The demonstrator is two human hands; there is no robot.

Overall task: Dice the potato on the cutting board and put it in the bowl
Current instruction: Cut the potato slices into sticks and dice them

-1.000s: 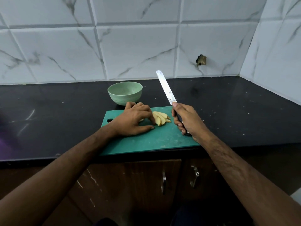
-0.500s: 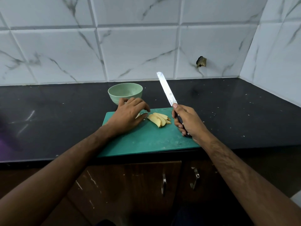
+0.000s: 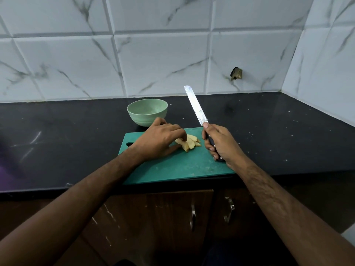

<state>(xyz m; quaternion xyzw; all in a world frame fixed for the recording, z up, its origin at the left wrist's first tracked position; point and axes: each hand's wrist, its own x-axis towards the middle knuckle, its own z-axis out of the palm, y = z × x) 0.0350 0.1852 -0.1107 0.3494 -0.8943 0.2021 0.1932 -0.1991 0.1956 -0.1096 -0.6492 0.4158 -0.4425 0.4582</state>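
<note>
Pale potato slices [image 3: 190, 144] lie fanned on the green cutting board [image 3: 178, 167], near its far edge. My left hand [image 3: 159, 141] rests on the board with curled fingertips touching the left end of the slices. My right hand [image 3: 219, 144] grips the dark handle of a knife [image 3: 196, 106], forefinger along the blade's base. The blade points up and away, above the counter and clear of the potato. A light green bowl [image 3: 147, 112] stands just behind the board's far left corner; its inside looks empty.
The board lies at the front edge of a black countertop [image 3: 278, 131]. White marble-look tiles [image 3: 163, 60] close the back and right side. Brown cabinet doors with metal handles [image 3: 193, 215] are below the counter.
My left hand drew back to the left off the slices, then returned to their left end. The knife stayed raised in my right hand, almost unmoved.
</note>
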